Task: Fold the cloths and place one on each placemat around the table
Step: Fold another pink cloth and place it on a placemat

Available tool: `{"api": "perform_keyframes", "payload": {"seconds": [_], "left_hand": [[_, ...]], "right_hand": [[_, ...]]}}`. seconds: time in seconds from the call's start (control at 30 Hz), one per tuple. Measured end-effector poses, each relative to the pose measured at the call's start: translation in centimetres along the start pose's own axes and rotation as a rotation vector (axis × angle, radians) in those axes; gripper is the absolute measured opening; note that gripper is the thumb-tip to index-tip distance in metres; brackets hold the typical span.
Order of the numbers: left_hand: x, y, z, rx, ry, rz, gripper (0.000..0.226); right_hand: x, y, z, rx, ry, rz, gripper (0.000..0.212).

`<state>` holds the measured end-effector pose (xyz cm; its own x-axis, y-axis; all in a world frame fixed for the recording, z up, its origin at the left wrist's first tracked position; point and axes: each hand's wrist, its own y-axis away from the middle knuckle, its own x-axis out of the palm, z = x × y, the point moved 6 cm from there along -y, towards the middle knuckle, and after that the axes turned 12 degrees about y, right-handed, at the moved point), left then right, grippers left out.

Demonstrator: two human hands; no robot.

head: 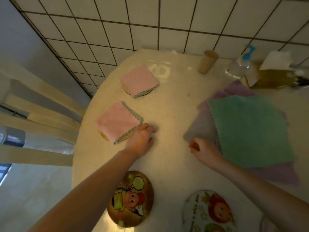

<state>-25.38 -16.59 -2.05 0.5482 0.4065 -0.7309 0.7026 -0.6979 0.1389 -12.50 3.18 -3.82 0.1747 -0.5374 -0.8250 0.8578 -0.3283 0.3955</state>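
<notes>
Two folded pink cloths lie on round placemats at the table's left: the far one (139,80) and the near one (118,122), whose yellow placemat (104,136) peeks out beneath. My left hand (142,139) rests at the near pink cloth's right corner, fingers touching its edge. My right hand (203,148) hovers loosely curled by the corner of a flat purple cloth (202,124), holding nothing. A green cloth (250,129) lies unfolded on the purple one. Two bare round cartoon placemats sit near me: a brown one (130,199) and a white one (209,213).
A beige cup (207,61), a clear bottle with blue cap (239,66) and a tissue box (274,72) stand at the table's far right. A pale wooden chair (33,106) stands left of the table. Tiled floor lies beyond.
</notes>
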Motion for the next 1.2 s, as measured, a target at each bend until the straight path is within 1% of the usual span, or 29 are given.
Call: {"api": "perform_keyframes", "payload": {"seconds": [0.1,0.2,0.3,0.4,0.47,0.53,0.6,0.67,0.7,0.73,0.8,0.83,0.87,0.93,0.97,1.0,1.07,1.1,1.17,1.2], "left_hand": [[5.0,0.4,-4.9,0.007,-0.022,0.046,0.032],[10.2,0.9,-10.1,0.04,-0.051,0.084,0.033],[15.0,0.8,-15.6,0.136,-0.101,0.125,0.033],[19.0,0.2,-20.1,0.227,-0.129,0.148,0.03],[21.0,-0.6,-22.1,0.251,-0.166,0.143,0.028],[22.5,-1.4,-23.5,0.239,-0.239,0.146,0.027],[23.6,-2.2,-24.1,0.196,-0.281,0.169,0.037],[24.0,-3.0,-24.4,0.134,-0.299,0.192,0.047],[23.9,-3.1,-24.4,0.122,-0.305,0.177,0.047],[23.9,-3.3,-24.5,0.12,-0.312,0.162,0.045],[23.7,-3.4,-24.4,0.109,-0.322,0.132,0.041],[23.5,-3.6,-24.3,0.09,-0.313,0.122,0.04],[23.1,-3.8,-23.8,0.074,-0.298,0.098,0.039],[21.9,-4.7,-23.0,-0.004,-0.258,0.058,0.028],[21.1,-5.0,-22.5,-0.044,-0.225,0.027,0.022],[20.2,-5.5,-22.3,-0.061,-0.2,-0.03,0.02],[18.5,-6.0,-22.5,-0.082,-0.118,-0.116,0.017],[17.8,-6.3,-22.8,-0.094,-0.038,-0.151,0.014],[16.8,-7.0,-22.8,-0.161,0.197,-0.19,0.01],[16.2,-7.2,-22.9,-0.2,0.343,-0.202,0.012]], "right_hand": [[-1.7,3.1,-5.0,-0.085,0.078,-0.059,0.007],[-3.4,5.8,-10.9,-0.109,0.129,-0.129,0.007],[-5.7,7.8,-17.1,-0.118,0.245,-0.202,0.019],[-7.5,8.7,-21.6,-0.144,0.436,-0.256,0.037],[-8.0,8.6,-23.8,-0.138,0.525,-0.278,0.04],[-8.1,8.0,-24.7,-0.153,0.593,-0.264,0.038],[-8.0,7.4,-24.8,-0.195,0.629,-0.244,0.037],[-8.4,6.9,-24.8,-0.252,0.654,-0.281,0.026],[-8.7,6.7,-24.4,-0.271,0.662,-0.318,0.017],[-9.1,6.4,-24.5,-0.284,0.657,-0.338,0.014],[-9.7,6.0,-24.5,-0.299,0.637,-0.364,0.015],[-9.9,5.8,-24.6,-0.309,0.624,-0.363,0.01],[-10.1,5.5,-24.7,-0.331,0.62,-0.366,0.009],[-10.7,5.1,-25.3,-0.356,0.634,-0.348,0.029],[-11.1,5.0,-25.7,-0.338,0.648,-0.347,0.035],[-11.5,5.0,-26.3,-0.319,0.658,-0.355,0.036],[-12.1,5.2,-27.5,-0.244,0.652,-0.35,0.033],[-12.5,5.2,-28.1,-0.19,0.602,-0.328,0.029],[-13.7,5.1,-28.7,-0.112,0.403,-0.352,0.018],[-14.4,5.1,-28.5,-0.088,0.287,-0.363,0.017]]}}
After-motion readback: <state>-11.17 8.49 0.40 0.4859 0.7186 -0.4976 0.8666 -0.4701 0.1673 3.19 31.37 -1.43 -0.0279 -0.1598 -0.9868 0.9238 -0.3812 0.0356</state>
